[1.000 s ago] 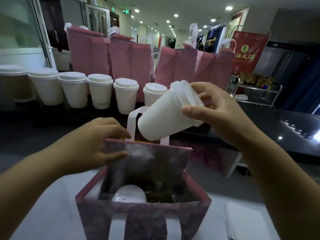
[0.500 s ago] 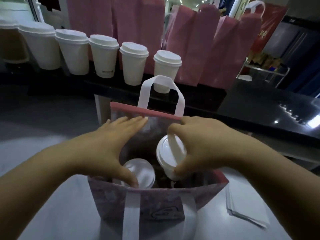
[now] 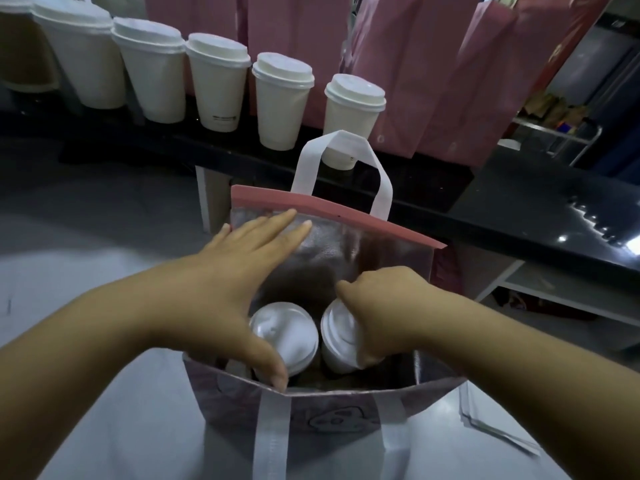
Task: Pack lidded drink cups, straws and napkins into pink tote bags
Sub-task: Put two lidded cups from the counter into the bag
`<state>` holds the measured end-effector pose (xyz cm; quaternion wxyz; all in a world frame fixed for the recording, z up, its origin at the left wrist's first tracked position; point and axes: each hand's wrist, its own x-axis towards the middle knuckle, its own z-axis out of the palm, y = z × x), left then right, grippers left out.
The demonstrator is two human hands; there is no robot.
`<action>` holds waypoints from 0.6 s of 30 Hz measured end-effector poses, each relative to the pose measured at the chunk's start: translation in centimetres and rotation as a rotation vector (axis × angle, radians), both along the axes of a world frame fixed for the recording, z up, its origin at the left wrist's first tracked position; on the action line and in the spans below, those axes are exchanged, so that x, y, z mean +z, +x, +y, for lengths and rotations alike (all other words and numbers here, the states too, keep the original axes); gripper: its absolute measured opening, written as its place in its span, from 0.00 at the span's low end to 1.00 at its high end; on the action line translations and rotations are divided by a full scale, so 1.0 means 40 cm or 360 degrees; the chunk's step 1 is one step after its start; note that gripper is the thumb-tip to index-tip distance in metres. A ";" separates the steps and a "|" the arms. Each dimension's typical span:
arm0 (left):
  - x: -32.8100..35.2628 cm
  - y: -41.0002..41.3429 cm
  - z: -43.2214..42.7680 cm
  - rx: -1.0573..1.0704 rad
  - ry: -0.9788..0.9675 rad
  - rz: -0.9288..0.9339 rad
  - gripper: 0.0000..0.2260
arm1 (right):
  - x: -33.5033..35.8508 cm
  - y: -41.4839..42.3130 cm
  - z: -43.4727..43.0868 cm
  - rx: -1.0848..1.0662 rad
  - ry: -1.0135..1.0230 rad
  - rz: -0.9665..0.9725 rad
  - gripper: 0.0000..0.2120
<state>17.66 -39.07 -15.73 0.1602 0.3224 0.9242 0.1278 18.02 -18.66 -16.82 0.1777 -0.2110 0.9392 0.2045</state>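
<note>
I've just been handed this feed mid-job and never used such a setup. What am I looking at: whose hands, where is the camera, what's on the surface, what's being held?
No machine: a person's bare hands, filmed by a camera on their head looking down. The left hand spreads open the foil-lined pink tote bag standing on the pale table. The right hand grips a lidded cup inside the bag, beside another lidded cup. More white cups and pink bags stand on the dark counter behind.
</note>
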 end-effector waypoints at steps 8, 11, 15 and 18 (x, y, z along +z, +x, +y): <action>0.005 -0.001 0.006 0.0069 0.0005 -0.0035 0.60 | -0.035 -0.005 0.002 0.0150 0.0065 -0.0044 0.23; 0.001 -0.004 0.001 0.0087 0.0057 -0.0010 0.59 | -0.052 -0.010 0.002 0.0228 0.0096 -0.0056 0.17; -0.007 -0.008 -0.008 0.0129 0.0214 0.0036 0.58 | -0.055 -0.012 0.008 0.0234 0.0076 -0.0060 0.20; -0.013 -0.009 -0.017 0.0196 0.0351 0.0066 0.57 | -0.033 -0.007 0.023 0.0190 -0.0165 -0.0025 0.28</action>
